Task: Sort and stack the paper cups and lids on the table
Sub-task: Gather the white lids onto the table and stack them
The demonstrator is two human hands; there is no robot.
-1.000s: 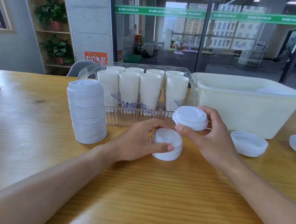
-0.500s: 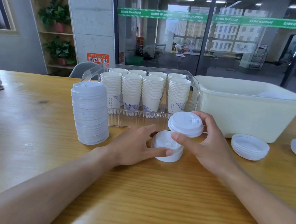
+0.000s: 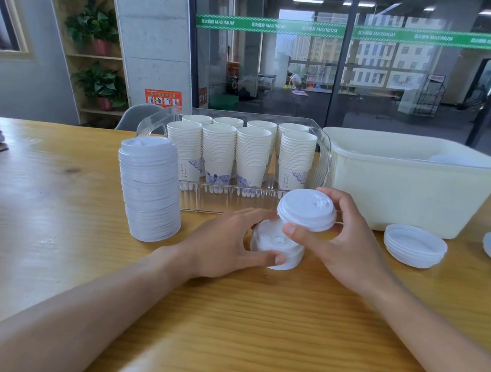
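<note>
Fingers (image 3: 291, 231) of right hand (image 3: 343, 248) pinching a lid (image 3: 306, 209), left hand (image 3: 225, 246) curled round small lid stack (image 3: 273, 247) on worktop (image 3: 232, 327), tall stack (image 3: 150, 184) left, cups (image 3: 236, 152) behind

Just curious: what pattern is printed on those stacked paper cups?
Blue floral print on white stacked paper cups, clearest in the head view.

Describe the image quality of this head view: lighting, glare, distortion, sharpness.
Head view: even daylight, soft shadows; pale glare streaks on the wooden table; wide-angle bending at the edges, visible in the window frames; hands, held lid and cup stacks sharp; reflections veil the glass wall.
</note>
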